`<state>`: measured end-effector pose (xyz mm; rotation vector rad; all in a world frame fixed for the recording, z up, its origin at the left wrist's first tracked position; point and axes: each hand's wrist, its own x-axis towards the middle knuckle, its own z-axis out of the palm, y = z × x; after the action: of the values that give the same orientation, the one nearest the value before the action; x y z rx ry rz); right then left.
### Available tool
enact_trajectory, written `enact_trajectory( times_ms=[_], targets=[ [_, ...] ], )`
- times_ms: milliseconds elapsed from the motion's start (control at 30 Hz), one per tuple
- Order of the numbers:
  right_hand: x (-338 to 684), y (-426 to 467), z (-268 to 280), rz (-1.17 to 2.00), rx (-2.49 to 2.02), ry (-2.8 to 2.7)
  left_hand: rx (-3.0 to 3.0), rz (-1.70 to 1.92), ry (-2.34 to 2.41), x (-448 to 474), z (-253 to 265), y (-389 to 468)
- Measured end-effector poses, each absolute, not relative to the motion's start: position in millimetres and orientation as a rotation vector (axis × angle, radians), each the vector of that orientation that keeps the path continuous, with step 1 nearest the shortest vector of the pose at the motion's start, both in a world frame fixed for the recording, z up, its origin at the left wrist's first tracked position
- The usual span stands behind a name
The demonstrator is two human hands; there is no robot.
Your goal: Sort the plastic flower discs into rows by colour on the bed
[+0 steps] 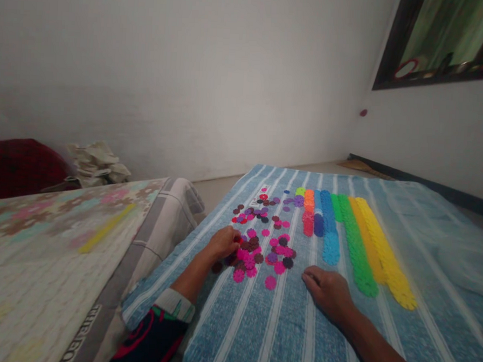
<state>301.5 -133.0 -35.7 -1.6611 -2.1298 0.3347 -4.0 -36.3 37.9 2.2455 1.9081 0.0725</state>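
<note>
My left hand reaches into a loose pile of small notched plastic discs, mostly pink, brown and purple. Its fingers are pinched together by the pile's left side; what they hold, if anything, is hidden. My right hand rests on the striped cloth, curled into a loose fist, and its inside cannot be seen. Beyond it, discs lie overlapped in rows by colour: a yellow row, an orange row, a green row, a blue row and a shorter orange and red row.
A blue striped cloth covers the surface under the discs. To the left stands a bed-like surface with a patterned cover and a yellow strip. White walls close off the back, with a dark-framed window at right.
</note>
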Motion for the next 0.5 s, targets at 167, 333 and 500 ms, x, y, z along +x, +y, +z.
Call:
enact_trajectory(
  times_ms=[167,333,500],
  targets=[
    [300,-134,-32,0.332,-1.668,-2.137,2.225,0.113,1.927,-6,30,-28],
    [301,-134,-35,0.317,-1.661,-2.131,2.071,0.41,1.837,-14,22,-26],
    [301,-133,-39,0.318,-1.649,-2.127,1.724,0.811,1.861,-30,18,-10]
  ],
)
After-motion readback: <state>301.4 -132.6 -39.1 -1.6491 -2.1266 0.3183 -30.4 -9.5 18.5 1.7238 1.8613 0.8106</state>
